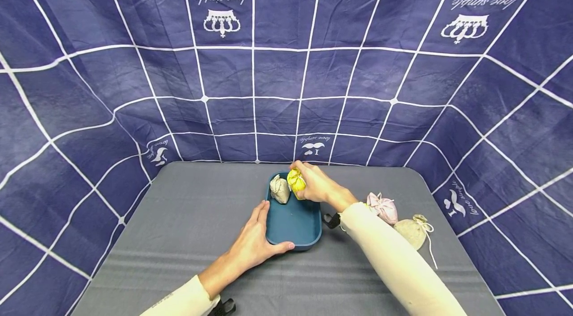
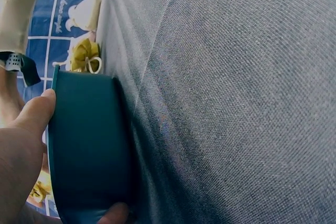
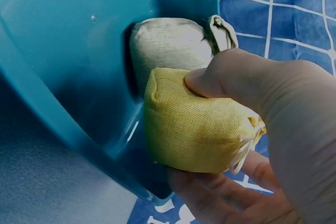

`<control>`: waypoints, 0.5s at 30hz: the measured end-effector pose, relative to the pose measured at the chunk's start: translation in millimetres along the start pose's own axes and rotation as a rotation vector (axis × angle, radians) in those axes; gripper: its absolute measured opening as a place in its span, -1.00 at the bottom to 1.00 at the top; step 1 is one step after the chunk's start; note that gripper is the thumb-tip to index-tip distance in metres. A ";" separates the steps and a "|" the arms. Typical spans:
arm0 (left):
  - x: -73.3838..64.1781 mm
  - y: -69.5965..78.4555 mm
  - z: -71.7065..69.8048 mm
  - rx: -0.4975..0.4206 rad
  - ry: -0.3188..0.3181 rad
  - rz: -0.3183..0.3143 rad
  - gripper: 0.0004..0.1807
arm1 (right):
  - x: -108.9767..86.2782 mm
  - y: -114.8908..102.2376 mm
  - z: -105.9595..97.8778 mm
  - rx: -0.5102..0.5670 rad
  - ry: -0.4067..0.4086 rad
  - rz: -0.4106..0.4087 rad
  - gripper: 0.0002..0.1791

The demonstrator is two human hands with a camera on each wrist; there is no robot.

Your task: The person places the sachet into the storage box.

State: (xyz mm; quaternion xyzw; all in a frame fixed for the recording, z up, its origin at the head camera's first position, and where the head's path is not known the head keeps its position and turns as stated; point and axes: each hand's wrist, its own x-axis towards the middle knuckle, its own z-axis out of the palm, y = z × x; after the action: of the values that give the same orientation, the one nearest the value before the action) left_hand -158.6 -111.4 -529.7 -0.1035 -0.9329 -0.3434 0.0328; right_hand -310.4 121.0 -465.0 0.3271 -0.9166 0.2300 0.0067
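Observation:
My right hand (image 1: 319, 184) holds a small yellow cloth pouch (image 3: 194, 121) between thumb and fingers at the far right corner of the blue tray (image 1: 293, 221). In the right wrist view the pouch is tilted, its tied neck toward the palm. Beside it in the tray lies a beige pouch (image 1: 280, 190), close against the yellow one. My left hand (image 1: 252, 239) holds the tray's near left corner, thumb at the front rim and fingers along the left wall. The left wrist view shows the thumb on the rim and a fingertip low on the outer wall.
Right of the tray, partly behind the right sleeve, lie a pink tied pouch (image 1: 382, 208) and a beige pouch (image 1: 412, 233) with a long white string. A yellow pouch (image 2: 84, 55) shows past the tray. Blue gridded cloth (image 1: 286, 72) walls the back and sides of the grey table (image 1: 201, 201).

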 end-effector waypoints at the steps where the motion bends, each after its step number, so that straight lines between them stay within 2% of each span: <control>1: -0.1 0.0 0.1 0.000 0.002 0.000 0.52 | 0.0 0.1 0.6 0.005 -0.001 0.000 -0.13; 15: 0.3 -1.8 0.6 -0.002 0.000 0.005 0.53 | -0.6 2.3 9.4 -0.028 -0.065 0.011 0.01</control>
State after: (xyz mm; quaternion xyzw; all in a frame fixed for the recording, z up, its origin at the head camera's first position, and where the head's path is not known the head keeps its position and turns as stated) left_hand -159.2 -112.2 -531.3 -0.1060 -0.9322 -0.3444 0.0337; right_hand -309.9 118.9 -474.5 0.3292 -0.9212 0.2064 -0.0195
